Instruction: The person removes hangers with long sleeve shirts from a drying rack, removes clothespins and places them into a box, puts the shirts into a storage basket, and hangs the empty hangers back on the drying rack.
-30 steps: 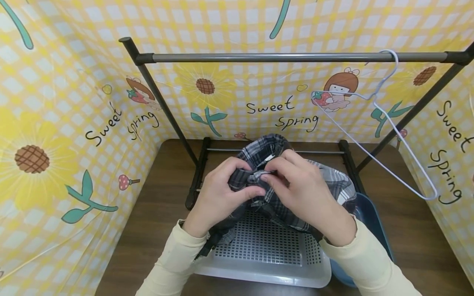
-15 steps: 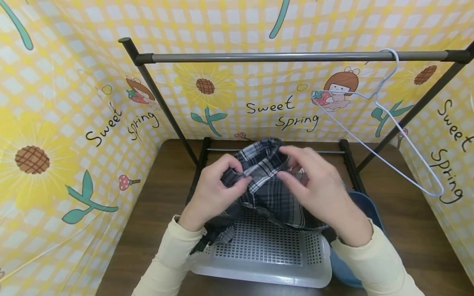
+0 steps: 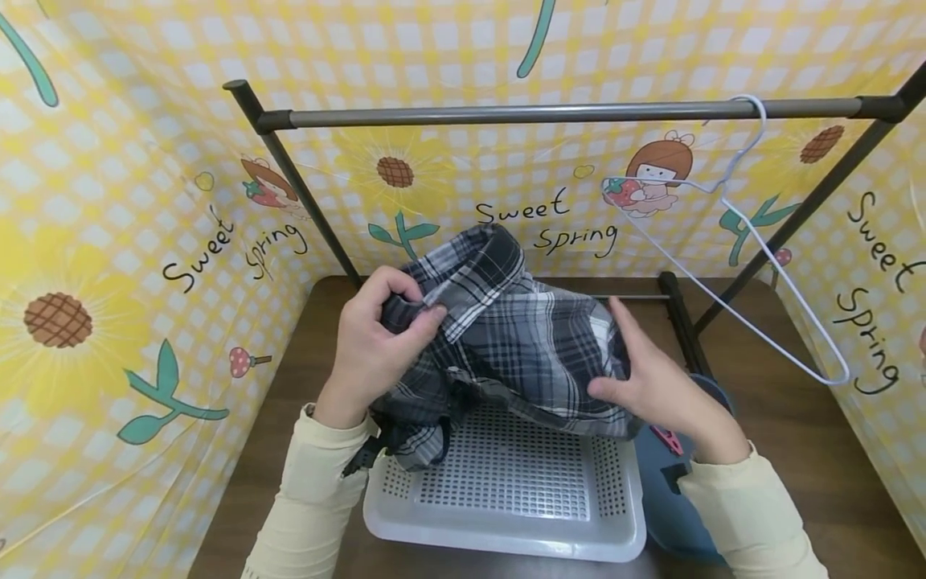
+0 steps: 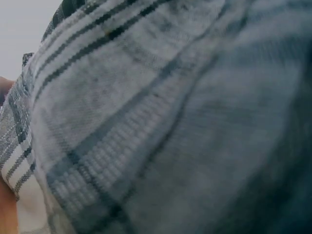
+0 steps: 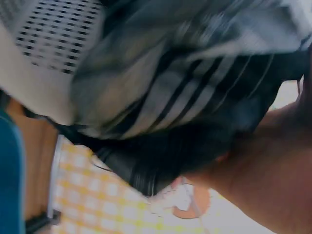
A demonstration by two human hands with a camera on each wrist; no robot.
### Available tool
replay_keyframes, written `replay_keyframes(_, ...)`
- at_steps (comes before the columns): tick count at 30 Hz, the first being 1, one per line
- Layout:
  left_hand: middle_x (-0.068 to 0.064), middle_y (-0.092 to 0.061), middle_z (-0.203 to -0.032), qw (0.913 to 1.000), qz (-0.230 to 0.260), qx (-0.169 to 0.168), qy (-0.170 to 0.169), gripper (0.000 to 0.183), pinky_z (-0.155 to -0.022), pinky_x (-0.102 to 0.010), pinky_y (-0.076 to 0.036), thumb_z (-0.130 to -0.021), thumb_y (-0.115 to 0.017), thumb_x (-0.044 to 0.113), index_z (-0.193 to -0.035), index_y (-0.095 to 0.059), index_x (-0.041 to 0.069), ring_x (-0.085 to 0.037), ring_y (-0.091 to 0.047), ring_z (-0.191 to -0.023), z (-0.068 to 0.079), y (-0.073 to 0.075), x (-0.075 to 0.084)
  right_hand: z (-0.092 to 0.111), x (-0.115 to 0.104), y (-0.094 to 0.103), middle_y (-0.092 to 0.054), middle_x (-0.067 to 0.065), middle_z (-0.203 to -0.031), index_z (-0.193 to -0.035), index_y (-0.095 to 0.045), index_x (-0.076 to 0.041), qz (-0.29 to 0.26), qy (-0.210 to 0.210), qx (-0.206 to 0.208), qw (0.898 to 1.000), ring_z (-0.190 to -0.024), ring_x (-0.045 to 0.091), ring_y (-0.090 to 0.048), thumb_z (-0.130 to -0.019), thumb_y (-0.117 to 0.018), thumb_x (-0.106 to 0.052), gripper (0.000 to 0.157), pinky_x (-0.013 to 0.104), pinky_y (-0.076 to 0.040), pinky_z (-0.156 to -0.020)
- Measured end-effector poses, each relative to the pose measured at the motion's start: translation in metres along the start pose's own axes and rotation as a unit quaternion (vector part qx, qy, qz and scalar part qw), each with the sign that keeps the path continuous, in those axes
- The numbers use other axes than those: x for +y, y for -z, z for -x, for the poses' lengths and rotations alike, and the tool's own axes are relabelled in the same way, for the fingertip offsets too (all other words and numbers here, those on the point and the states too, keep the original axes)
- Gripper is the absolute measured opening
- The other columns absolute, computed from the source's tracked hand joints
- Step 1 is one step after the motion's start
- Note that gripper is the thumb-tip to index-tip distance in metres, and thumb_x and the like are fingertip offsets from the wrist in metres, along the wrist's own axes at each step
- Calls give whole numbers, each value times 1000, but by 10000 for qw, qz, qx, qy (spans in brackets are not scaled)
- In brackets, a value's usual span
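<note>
A grey and black plaid shirt is bunched up over a white perforated basket, its collar facing up. My left hand pinches the collar's left part between thumb and fingers. At the shirt's right side, my right hand has its thumb and a straight finger spread apart against the cloth; the other fingers are hidden. Plaid fabric fills most of the left wrist view. In the right wrist view, blurred shirt cloth lies in front of part of the hand.
A white wire hanger hangs from the grey bar of a black-framed rack. Right of the basket stands a blue basin holding a pink clothespin. Yellow checked sheeting surrounds the brown wooden table.
My right hand has let go of the collar and moved right along the shirt. My left hand has shifted left and up with the collar, which is now spread wider.
</note>
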State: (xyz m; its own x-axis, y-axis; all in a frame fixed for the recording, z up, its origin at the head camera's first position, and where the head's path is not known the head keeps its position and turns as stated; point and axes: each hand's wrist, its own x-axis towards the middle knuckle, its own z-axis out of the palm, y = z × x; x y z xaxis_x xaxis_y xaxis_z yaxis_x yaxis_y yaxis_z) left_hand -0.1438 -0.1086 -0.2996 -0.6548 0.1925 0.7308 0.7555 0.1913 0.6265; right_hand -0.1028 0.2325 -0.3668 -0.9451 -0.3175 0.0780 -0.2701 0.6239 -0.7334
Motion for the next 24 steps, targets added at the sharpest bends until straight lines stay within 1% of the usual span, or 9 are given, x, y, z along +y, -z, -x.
replay_keyframes(4, -8, -56, -88, 9993, 120, 340, -24, 22, -65, -25, -43, -81, -75, 2, -89, -55, -2, -18, -52, -77, 0, 1, -1, 0, 15, -19, -9, 27, -163, -162, 6, -17, -387, 418, -577, 9967, -142, 53, -23, -74, -62, -82, 129, 70, -25, -107)
replay_keyframes(6, -9, -56, -88, 9981, 236, 557, -82, 22, -66, -25, -43, -81, -74, 3, -89, -54, -4, -19, -52, -78, -1, 1, 0, -1, 16, -29, -10, 26, -163, -163, 3, -18, -450, 561, -795, 9942, -144, 51, -20, -69, -62, -86, 132, 71, -23, -107)
replay_keyframes(8, -9, -55, -87, 9965, 316, 762, -167, 24, -67, -25, -43, -81, -74, 5, -88, -53, -6, -18, -52, -79, -2, 2, 0, -3, 15, -38, -10, 24, -164, -163, -2, -18, -360, 582, -956, 9931, -147, 48, -16, -67, -70, -81, 133, 71, -21, -108)
replay_keyframes(11, -9, -55, -86, 9939, 355, 1012, -272, 27, -67, -24, -43, -81, -73, 9, -87, -53, -7, -17, -52, -79, -4, 1, 2, -8, 10, -49, -8, 22, -165, -163, -5, -18, -18, 437, -1080, 9932, -148, 45, -15, -66, -85, -66, 134, 68, -22, -109)
replay_keyframes(14, -10, -54, -85, 9912, 407, 1214, -342, 29, -67, -23, -43, -81, -72, 12, -86, -52, -8, -16, -52, -78, -5, 2, 3, -18, 6, -58, -15, 17, -165, -163, -3, -24, 275, 262, -1110, 9931, -144, 41, -29, -67, -93, -50, 134, 63, -30, -109)
replay_keyframes(17, -12, -52, -83, 9891, 520, 1319, -388, 30, -67, -23, -42, -80, -72, 12, -85, -51, -9, -16, -52, -78, -6, 2, 3, -30, 5, -65, -30, 16, -160, -162, 4, -30, 459, 79, -1033, 9936, -133, 37, -47, -69, -94, -42, 137, 57, -40, -104)
replay_keyframes(20, -11, -52, -83, 9880, 592, 1366, -399, 29, -66, -23, -42, -80, -72, 12, -84, -51, -7, -16, -51, -77, -6, 1, 3, -41, 5, -69, -56, 22, -138, -162, 7, -25, 758, -125, -966, 9924, -114, 34, -62, -74, -91, -41, 133, 52, -48, -94)
replay_keyframes(22, -8, -53, -83, 9876, 624, 1379, -409, 28, -66, -23, -42, -79, -72, 12, -84, -51, -7, -16, -51, -76, -6, 1, 3, -46, 7, -71, -63, 23, -127, -163, 3, -22, 886, -217, -994, 9909, -106, 31, -66, -78, -88, -42, 127, 50, -51, -90)
replay_keyframes(24, -6, -53, -83, 9874, 631, 1384, -429, 28, -67, -23, -42, -79, -72, 12, -84, -51, -6, -17, -51, -77, -6, 0, 3, -50, 8, -73, -67, 23, -117, -163, -5, -13, 981, -152, -1071, 9893, -102, 31, -67, -80, -86, -43, 119, 49, -52, -89)
